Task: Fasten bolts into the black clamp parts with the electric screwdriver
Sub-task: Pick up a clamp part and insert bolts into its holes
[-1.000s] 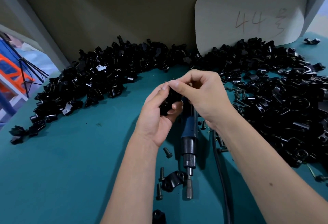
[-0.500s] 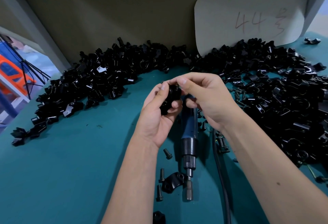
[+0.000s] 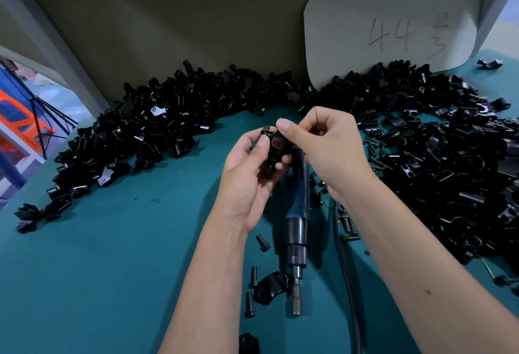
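Holding clamp part (image 3: pixel 273 154) upright, L hand (image 3: pixel 247 179) grip | R hand (image 3: pixel 323 148) pinching top

We hold both forearms forward, hands meeting; our left hand (image 3: pixel 247 176) curls its fingers in a grip, our right hand (image 3: pixel 323 151) pinches thumb to forefinger.

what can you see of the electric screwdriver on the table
The screwdriver lies flat on the teal table, untouched, beneath the raised hands. Its blue body runs toward the viewer into a dark collar, a chuck and a metal socket bit, whose tip points at the viewer beside a loose clamp half. Its far end is hidden behind the hands. A black cable runs alongside on its right.
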Demonstrator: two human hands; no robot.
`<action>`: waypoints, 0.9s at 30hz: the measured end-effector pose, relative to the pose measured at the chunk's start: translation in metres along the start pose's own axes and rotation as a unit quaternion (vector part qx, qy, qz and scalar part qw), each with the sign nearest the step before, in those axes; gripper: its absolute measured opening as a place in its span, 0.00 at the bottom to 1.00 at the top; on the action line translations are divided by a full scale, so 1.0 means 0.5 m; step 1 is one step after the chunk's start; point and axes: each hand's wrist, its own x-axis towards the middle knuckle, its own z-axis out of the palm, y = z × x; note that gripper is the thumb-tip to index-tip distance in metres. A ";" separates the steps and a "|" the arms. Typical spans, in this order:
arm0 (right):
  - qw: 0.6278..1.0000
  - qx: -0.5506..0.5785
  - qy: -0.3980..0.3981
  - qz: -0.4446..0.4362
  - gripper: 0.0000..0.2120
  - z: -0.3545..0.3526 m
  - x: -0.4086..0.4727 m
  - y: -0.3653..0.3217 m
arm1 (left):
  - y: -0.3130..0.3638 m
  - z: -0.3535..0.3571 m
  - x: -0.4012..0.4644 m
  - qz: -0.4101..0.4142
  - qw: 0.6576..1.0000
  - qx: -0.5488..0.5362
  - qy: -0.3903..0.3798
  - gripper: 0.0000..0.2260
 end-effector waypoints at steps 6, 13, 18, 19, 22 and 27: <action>0.992 -0.058 -0.088 -0.063 0.04 -0.015 -0.001 -0.017 | -0.006 0.001 0.001 0.046 0.997 0.064 -0.008 0.11; 0.941 -0.274 -0.111 -0.166 0.09 -0.014 0.000 -0.010 | -0.009 -0.011 0.007 0.085 0.990 0.116 -0.014 0.14; 0.921 -0.338 -0.127 -0.148 0.18 -0.015 0.003 -0.005 | -0.013 -0.016 0.010 0.086 0.979 0.183 -0.008 0.15; 0.922 -0.340 -0.121 -0.138 0.21 -0.016 0.003 -0.007 | -0.013 -0.016 0.010 0.089 0.976 0.198 -0.014 0.15; 0.910 -0.367 -0.145 -0.130 0.24 -0.018 0.002 -0.017 | -0.011 -0.016 0.009 0.098 0.975 0.199 -0.020 0.14; 0.899 -0.375 -0.197 -0.116 0.17 -0.021 0.001 -0.022 | -0.001 -0.028 0.008 0.114 0.977 0.177 -0.024 0.11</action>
